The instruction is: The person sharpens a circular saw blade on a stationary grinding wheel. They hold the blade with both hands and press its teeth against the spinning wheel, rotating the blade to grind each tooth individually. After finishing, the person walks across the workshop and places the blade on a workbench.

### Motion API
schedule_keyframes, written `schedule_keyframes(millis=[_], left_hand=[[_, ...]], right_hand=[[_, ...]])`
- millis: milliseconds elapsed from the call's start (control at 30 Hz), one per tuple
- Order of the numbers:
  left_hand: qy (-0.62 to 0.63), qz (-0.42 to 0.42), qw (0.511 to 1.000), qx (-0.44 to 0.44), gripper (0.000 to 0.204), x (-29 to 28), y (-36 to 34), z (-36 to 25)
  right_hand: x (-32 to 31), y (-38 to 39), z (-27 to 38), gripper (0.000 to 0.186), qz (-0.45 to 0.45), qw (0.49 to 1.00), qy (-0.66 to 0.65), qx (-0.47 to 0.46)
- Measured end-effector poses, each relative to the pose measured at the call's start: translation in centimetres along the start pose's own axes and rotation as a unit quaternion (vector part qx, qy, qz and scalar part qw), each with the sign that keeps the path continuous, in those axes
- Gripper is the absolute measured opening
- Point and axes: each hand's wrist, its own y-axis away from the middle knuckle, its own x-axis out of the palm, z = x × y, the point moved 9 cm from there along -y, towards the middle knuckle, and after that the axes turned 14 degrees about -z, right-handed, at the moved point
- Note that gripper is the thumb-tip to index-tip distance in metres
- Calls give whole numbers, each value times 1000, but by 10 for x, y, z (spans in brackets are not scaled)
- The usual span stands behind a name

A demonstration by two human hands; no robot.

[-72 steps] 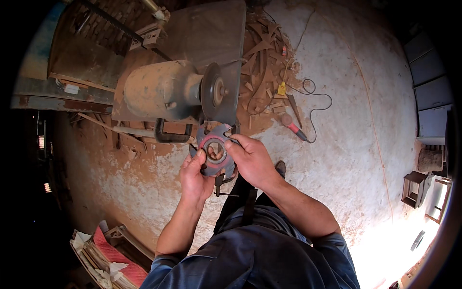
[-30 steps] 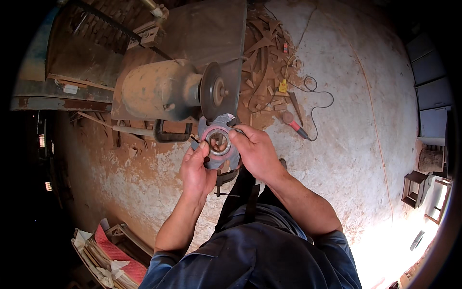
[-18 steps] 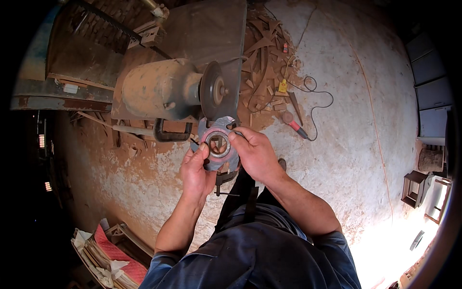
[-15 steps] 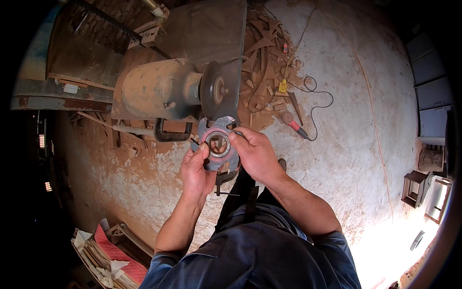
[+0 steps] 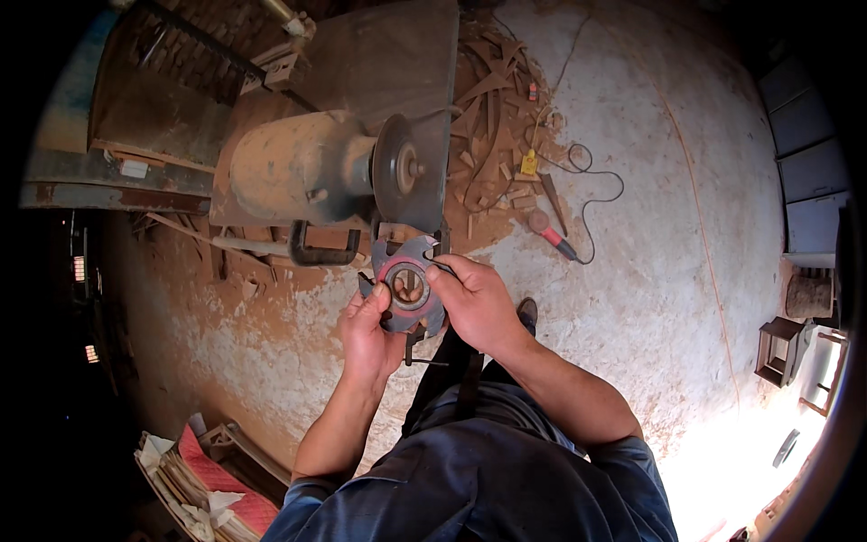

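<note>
A grey toothed metal cutter disc (image 5: pixel 405 319) with a red ring around its centre hole is held in both hands, just below the grinding wheel (image 5: pixel 394 167). My left hand (image 5: pixel 366 332) grips its lower-left side, thumb on the face. My right hand (image 5: pixel 474 303) grips the right side, with thumb beside the hole and fingertips showing through it. The wheel sits on a dusty bench motor (image 5: pixel 289 167). A black C-clamp (image 5: pixel 321 256) is at the motor's base; another dark clamp handle shows below the disc, partly hidden.
The metal bench (image 5: pixel 361 54) fills the upper left. On the floor lie wood scraps (image 5: pixel 495 90), cables and a red angle grinder (image 5: pixel 553 237). Stacked boards with red quilted material (image 5: pixel 221 474) are at lower left, grey cabinets (image 5: pixel 808 172) and a wooden frame (image 5: pixel 781 352) at right.
Since half a second ago the disc and both my hands have shifted a little downward, away from the wheel's lower edge, with the grip still on it.
</note>
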Motion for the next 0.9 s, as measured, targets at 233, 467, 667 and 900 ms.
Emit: schedule_keyframes(millis=[233, 467, 667, 900], left_hand=[[30, 29, 999, -12, 26, 6, -3, -2], [46, 63, 997, -22, 28, 1, -11, 2], [70, 69, 995, -18, 27, 5, -14, 0], [48, 64, 997, -17, 24, -1, -18, 2]], right_hand=[[4, -1, 6, 28, 5, 1000, -3, -2], [6, -4, 5, 27, 6, 1000, -5, -3], [10, -7, 10, 28, 21, 999, 25, -39], [7, -12, 8, 29, 11, 1000, -14, -11]])
